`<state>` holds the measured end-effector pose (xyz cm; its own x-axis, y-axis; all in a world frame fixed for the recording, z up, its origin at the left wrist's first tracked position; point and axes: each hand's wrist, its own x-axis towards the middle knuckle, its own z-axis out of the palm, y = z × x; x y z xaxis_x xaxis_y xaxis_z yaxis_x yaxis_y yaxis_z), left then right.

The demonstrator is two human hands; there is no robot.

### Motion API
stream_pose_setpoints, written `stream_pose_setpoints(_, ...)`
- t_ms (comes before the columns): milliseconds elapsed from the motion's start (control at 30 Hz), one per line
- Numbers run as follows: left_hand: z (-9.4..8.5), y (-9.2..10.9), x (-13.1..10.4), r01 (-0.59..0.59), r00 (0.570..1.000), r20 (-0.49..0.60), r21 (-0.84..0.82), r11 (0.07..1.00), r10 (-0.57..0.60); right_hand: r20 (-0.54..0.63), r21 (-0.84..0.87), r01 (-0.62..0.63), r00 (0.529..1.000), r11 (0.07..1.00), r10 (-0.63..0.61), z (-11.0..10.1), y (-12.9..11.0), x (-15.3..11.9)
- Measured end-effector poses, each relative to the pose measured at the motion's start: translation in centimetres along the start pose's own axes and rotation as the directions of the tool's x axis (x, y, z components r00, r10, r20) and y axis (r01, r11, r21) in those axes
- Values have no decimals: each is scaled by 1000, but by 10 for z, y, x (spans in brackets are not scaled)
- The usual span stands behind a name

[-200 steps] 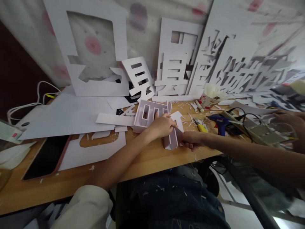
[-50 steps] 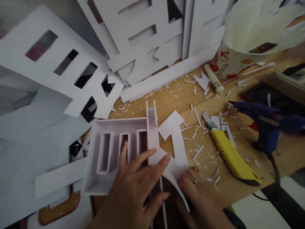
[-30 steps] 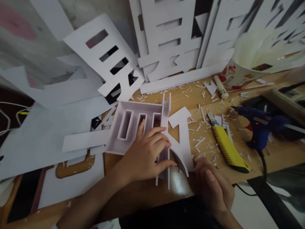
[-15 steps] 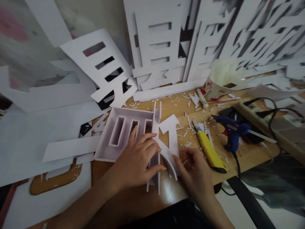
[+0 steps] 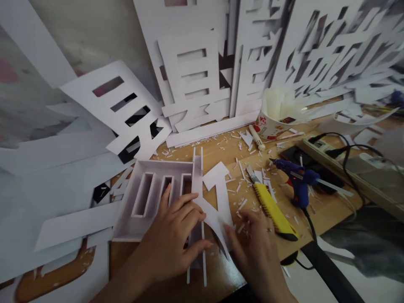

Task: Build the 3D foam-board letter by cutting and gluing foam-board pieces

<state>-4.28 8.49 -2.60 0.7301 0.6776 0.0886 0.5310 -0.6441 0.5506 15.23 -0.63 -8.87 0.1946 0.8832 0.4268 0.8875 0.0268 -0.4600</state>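
Note:
My left hand (image 5: 176, 229) lies with fingers spread over a white walled letter shape (image 5: 121, 223), its fingertips across the inner walls and the right-hand edge. The shape is a shallow tray with several slot-like openings framed by upright strips. A flat white cut-out with curved and angled arms (image 5: 223, 193) projects from its right side, against or under the walls; how they join is hidden by my fingers. Close to the lower right edge of that cut-out is my right hand (image 5: 257, 248), thumb and fingers apart, with nothing visible in it. Whether its thumb touches the cut-out I cannot tell.
A yellow utility knife (image 5: 274, 210) lies right of my hands. Beyond it are a blue glue gun (image 5: 298, 176) and a power strip (image 5: 334, 160). A paper tub of glue sticks (image 5: 271, 122) stands behind. Cut-out white sheets (image 5: 195, 63) lean at the back; scraps litter the wooden table.
The camera view has shifted, so the scene sits lower and further left. My left hand stays on the letter shape. My right hand's thumb and fingers have moved slightly beside the flat cut-out.

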Motion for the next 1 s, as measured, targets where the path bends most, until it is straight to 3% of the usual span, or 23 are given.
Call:
stream_pose_setpoints(100,0,0,0,3,1000,9,1,1000,-3,59,-117,57,997,992,-51,1,7,-8)
stream_pose_setpoints(233,1,0,0,2,1000,0,8,1000,-2,-67,-178,12,997,984,-24,-12,12,-7)
stream_pose_setpoints(300,2,-1,-1,-14,1000,-4,27,1000,14,-102,-118,21,994,993,-33,-18,7,-8)
stream_pose_setpoints(433,1,-2,-2,-52,999,21,104,993,50,68,-24,30,997,999,-28,-13,-1,-20)
stream_pose_setpoints(533,0,-4,-3,-88,995,65,165,982,78,80,5,-36,996,999,36,-11,1,-26)
stream_pose_setpoints(633,1,-8,-3,-113,991,91,211,971,96,56,177,-65,997,982,56,-21,5,-24)
stream_pose_setpoints(733,3,-12,-3,-142,988,94,239,961,123,132,359,-48,991,932,0,-30,5,-21)
stream_pose_setpoints(867,2,-13,-3,-185,981,110,263,947,161,229,350,23,967,936,-110,-28,0,-25)
stream_pose_setpoints(1000,0,-12,-2,-207,977,113,269,941,183,219,367,28,969,930,-115,-21,-5,-33)
